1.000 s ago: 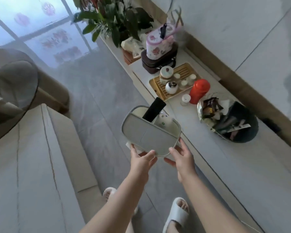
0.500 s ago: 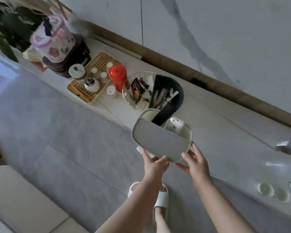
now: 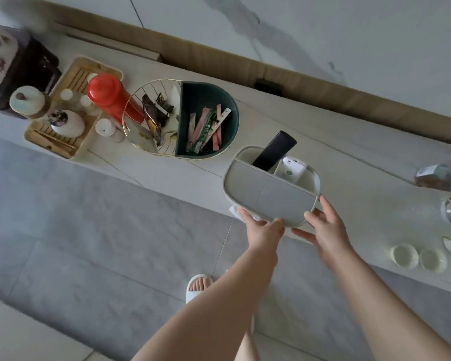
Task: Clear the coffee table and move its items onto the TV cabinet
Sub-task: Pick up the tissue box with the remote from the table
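Since half a second ago the grey organizer box (image 3: 271, 194) has travelled further along the TV cabinet (image 3: 349, 204), and it now sits well clear of the round snack basket (image 3: 180, 118) instead of overlapping it in view; the tea tray and the red bottle have slid toward the left edge of the picture. Both hands hold the box by its near rim over the cabinet's front edge. The left hand (image 3: 264, 229) is closed on the rim at the near left corner, thumb on top, fingers curled under, with a scrap of white paper (image 3: 235, 212) pinched beneath. The right hand (image 3: 326, 225) grips the near right corner, index finger stretched up along the side wall, the other fingers spread below. Whether the box's base touches the cabinet top cannot be told.

A black remote (image 3: 274, 149) stands tilted in the box's far left compartment; a white device (image 3: 290, 170) with a green round mark stands beside it in the far right one. The red bottle (image 3: 112, 97) lies just left of the basket, touching its wire half. The bamboo tea tray (image 3: 73, 110) carries a white teapot (image 3: 67, 123) and small cups. Two pale lids (image 3: 418, 256) lie near the cabinet's front edge on the right
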The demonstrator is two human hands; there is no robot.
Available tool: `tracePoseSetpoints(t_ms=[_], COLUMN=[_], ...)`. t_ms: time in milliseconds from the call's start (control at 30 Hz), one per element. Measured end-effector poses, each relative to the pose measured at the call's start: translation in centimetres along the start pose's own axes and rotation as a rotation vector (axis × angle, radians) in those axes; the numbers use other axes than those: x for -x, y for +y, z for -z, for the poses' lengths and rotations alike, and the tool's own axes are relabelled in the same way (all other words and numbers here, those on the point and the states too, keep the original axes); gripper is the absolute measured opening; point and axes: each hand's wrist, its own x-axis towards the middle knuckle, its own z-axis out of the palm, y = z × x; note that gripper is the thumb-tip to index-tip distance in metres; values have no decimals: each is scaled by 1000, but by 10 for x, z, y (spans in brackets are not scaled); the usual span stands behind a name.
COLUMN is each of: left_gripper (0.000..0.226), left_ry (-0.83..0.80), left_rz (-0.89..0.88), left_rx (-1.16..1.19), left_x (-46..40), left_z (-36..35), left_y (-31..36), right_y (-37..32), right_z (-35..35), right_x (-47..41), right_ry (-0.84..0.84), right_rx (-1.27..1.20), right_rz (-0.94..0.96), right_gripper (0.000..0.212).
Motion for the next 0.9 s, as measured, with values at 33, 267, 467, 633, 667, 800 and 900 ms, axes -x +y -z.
tracePoseSetpoints(t_ms=[33, 267, 467, 633, 667, 800, 900], left_gripper=[102, 89, 87, 65, 61, 52, 47], left_ry=[4, 91, 29, 4, -1, 51, 152], left_rz=[2, 10, 101, 124, 97, -45, -134], left_rx=[1, -50, -293, -596, -632, -815, -1044], left_x=[-5, -20, -20, 5, 14, 71, 121], left_z=[-4, -24, -5, 29, 37, 70, 101], left_y=[-2, -12, -5, 33, 42, 81, 107], right_y=[0, 2, -9, -36, -42, -69, -84], right_z=[2, 8, 4, -13, -19, -57, -99], right_x=[-6, -34, -32, -1, 10, 61, 112], right_ry=[5, 58, 113, 31, -15, -252, -396], right_rx=[2, 81, 574, 1232, 1302, 1541, 1680], right_rz=[-1, -1, 6, 112, 155, 348, 523], right_gripper=[55, 61, 59, 54, 52, 49, 37])
